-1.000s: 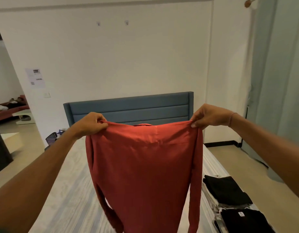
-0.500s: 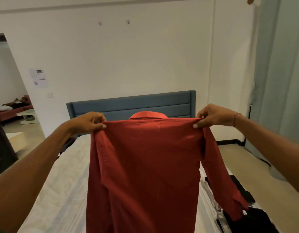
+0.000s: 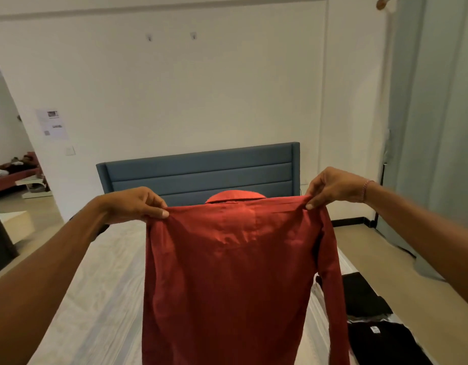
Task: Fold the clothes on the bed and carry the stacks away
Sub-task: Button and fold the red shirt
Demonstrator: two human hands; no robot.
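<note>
So the red shirt (image 3: 227, 272) was hanging in the middle of the frame, held up over the bed (image 3: 96, 299). Left hand (image 3: 132, 204) pinched one shoulder, right hand (image 3: 330, 187) pinched the other, fingers curled tight on the cloth. I'd call this the shake-out step, fold not started. Next I figured I'd need to lay it flat, clear of the black folded clothes (image 3: 372, 320) at lower right.

One red shirt (image 3: 227, 272), two hands, two folded black garments (image 3: 364, 296), one bed (image 3: 101, 285).
</note>
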